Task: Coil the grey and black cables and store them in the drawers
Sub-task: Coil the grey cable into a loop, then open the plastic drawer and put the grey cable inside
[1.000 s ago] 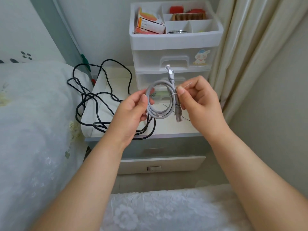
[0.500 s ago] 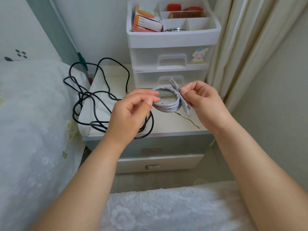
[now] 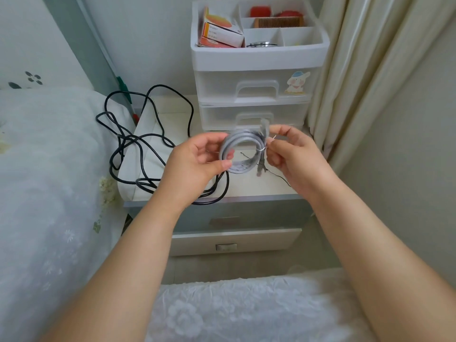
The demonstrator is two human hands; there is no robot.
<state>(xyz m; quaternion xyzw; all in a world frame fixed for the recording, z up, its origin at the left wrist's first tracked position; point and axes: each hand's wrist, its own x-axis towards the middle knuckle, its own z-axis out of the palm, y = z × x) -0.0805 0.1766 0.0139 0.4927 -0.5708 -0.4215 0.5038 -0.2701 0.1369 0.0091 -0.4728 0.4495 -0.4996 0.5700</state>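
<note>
Behind both hands, closed drawers (image 3: 254,104) (boxes and comb in the tray above); left hand (image 3: 197,161) and right hand (image 3: 291,154) grip the coiled grey cable (image 3: 243,154), black cable (image 3: 148,141) sprawling leftward.

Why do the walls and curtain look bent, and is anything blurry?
Head view: the wide-angle lens bows straight edges near the frame sides, so the curtain leans inward. Light is soft and even, with no glare. The grey cable, held by the left hand and right hand, looks slightly smeared, while the black cable and plastic drawers are sharper.
</note>
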